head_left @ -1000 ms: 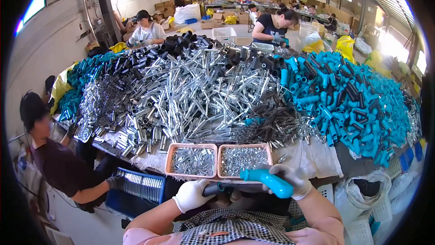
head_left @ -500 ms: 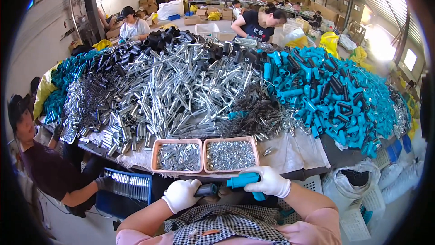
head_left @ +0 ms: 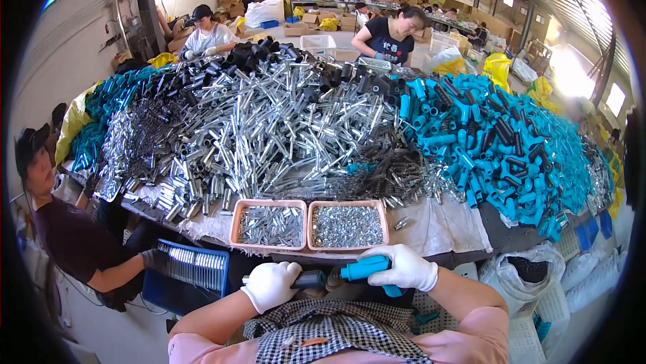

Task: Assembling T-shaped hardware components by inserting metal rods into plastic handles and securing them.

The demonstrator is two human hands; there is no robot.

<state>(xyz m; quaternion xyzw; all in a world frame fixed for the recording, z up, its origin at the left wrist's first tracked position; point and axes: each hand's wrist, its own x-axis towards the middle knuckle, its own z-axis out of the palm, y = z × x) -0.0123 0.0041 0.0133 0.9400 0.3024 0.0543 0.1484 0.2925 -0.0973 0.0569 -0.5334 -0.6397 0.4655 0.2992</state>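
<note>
My left hand (head_left: 272, 286), in a white glove, is closed around a dark tubular part (head_left: 311, 280) that points to the right. My right hand (head_left: 408, 268), also gloved, grips a teal plastic handle (head_left: 364, 268) with its end facing left. The two parts are held close to each other in front of my checked apron, with a gap between their ends. Just beyond them, at the table's near edge, sit a pink bin of small metal pins (head_left: 270, 227) and a pink bin of tiny shiny metal pieces (head_left: 347, 227).
Metal rods (head_left: 269, 128) are heaped mid-table, with dark springs (head_left: 397, 165) beside them. Teal handles (head_left: 498, 142) pile up on the right. At left, a person holds a blue tray (head_left: 188, 276) of metal parts. Two people work across the table. A white sack (head_left: 521, 266) stands at lower right.
The whole view has shifted slightly. Both hands keep hold of the dark tubular part and the teal handle, nearly unmoved. Across the table, the person at the left has changed arm position.
</note>
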